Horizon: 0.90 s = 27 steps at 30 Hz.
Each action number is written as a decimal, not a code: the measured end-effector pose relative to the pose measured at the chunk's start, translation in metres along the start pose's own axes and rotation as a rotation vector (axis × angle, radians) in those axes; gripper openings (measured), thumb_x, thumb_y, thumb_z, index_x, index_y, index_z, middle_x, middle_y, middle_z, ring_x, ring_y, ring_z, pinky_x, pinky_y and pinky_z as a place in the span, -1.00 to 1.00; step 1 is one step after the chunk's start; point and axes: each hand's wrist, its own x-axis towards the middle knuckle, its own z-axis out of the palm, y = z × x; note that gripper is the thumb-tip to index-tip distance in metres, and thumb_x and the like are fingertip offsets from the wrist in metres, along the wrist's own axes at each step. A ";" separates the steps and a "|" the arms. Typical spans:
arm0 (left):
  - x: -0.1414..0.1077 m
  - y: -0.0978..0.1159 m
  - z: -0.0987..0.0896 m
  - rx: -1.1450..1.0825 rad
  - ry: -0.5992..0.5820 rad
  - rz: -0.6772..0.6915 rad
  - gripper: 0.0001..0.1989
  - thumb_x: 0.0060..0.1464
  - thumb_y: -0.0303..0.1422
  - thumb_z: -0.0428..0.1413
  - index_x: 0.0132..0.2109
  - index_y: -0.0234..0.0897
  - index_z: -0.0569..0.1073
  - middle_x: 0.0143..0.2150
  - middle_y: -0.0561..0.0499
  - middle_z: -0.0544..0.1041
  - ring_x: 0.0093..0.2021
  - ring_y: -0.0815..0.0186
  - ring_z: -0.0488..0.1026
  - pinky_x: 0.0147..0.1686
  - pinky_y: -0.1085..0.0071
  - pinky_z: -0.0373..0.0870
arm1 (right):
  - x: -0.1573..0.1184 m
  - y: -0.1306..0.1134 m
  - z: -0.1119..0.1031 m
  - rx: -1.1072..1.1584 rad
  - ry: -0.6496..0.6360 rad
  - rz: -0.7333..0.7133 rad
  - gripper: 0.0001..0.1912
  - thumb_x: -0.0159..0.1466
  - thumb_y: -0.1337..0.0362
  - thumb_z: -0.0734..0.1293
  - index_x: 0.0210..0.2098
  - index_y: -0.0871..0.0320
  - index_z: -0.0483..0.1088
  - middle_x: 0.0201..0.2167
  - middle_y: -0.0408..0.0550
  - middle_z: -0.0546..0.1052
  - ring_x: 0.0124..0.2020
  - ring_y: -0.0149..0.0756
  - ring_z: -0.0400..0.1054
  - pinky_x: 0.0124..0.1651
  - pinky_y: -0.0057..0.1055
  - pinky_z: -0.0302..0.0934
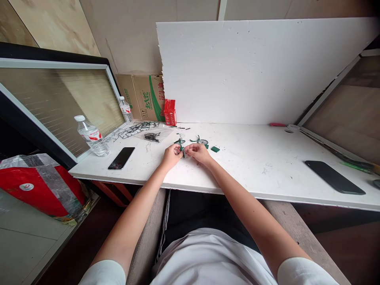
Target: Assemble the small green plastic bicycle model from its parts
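Near the front edge of the white table [237, 174], my left hand [172, 155] and my right hand [198, 153] meet around a small green model part [183, 152]. My left fingers pinch it from the left side. The fingertips of my right hand are pressed together at its right side; fine detail between them is too small to tell. Just behind my hands stands another green piece with a wheel [179, 141]. To the right of it lie a green part with a spoked wheel [202, 141] and a flat green block [215, 149].
A phone [121, 158] and a water bottle [92, 136] are at the left, with black part frames [139, 128] and a plastic bag of dark parts [152, 137] behind. A red box [170, 112] stands at the back. A dark phone-like slab [335, 177] lies at the right.
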 end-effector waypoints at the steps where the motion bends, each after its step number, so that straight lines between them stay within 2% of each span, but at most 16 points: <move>1: 0.000 0.000 0.000 0.012 -0.002 0.006 -0.75 -0.03 -0.52 0.29 -0.14 -0.30 0.55 -0.32 -0.03 0.59 -0.36 0.32 0.48 -0.29 0.42 0.40 | 0.000 0.000 0.000 0.010 -0.011 0.018 -0.63 0.20 0.05 0.47 -0.15 0.22 0.60 -0.44 -0.04 0.60 -0.44 -0.33 0.42 -0.42 -0.43 0.29; 4: -0.001 0.001 -0.001 0.033 -0.002 0.018 -0.73 -0.03 -0.54 0.27 -0.12 -0.31 0.56 -0.32 -0.04 0.60 -0.36 0.31 0.49 -0.28 0.41 0.41 | -0.001 -0.001 -0.001 0.036 -0.045 0.059 -0.56 0.18 0.03 0.53 -0.10 0.23 0.60 -0.45 -0.03 0.60 -0.45 -0.34 0.43 -0.47 -0.46 0.27; 10: -0.003 0.003 -0.002 0.022 -0.040 0.022 -0.72 0.00 -0.52 0.25 -0.08 -0.33 0.60 -0.29 -0.08 0.65 -0.39 0.31 0.51 -0.32 0.42 0.42 | 0.000 0.000 0.000 0.071 -0.058 0.085 -0.55 0.14 0.02 0.58 -0.11 0.21 0.61 -0.36 0.03 0.66 -0.41 -0.31 0.49 -0.46 -0.46 0.31; 15: -0.003 0.002 -0.002 -0.002 -0.126 0.041 -0.88 0.05 -0.48 0.20 -0.23 -0.33 0.61 -0.44 -0.04 0.61 -0.47 0.30 0.50 -0.41 0.45 0.37 | -0.002 -0.001 0.000 0.067 -0.079 0.091 -0.56 0.18 0.03 0.56 -0.07 0.18 0.60 -0.32 0.00 0.66 -0.39 -0.32 0.50 -0.45 -0.48 0.32; 23: -0.004 0.002 0.001 -0.125 -0.182 0.026 -0.83 0.05 -0.47 0.19 -0.17 -0.32 0.59 -0.32 -0.10 0.66 -0.36 0.23 0.59 -0.30 0.40 0.48 | -0.003 -0.004 -0.001 0.079 -0.067 0.076 -0.52 0.17 0.01 0.56 -0.05 0.19 0.58 -0.39 -0.04 0.60 -0.47 -0.39 0.40 -0.50 -0.50 0.25; 27: -0.006 0.010 -0.002 -0.148 -0.213 -0.003 -0.84 0.00 -0.49 0.14 -0.23 -0.32 0.56 -0.38 -0.06 0.62 -0.39 0.23 0.55 -0.36 0.40 0.43 | -0.002 -0.003 -0.001 0.081 -0.061 0.062 -0.50 0.14 -0.01 0.57 -0.06 0.19 0.58 -0.34 -0.01 0.62 -0.44 -0.35 0.42 -0.47 -0.46 0.27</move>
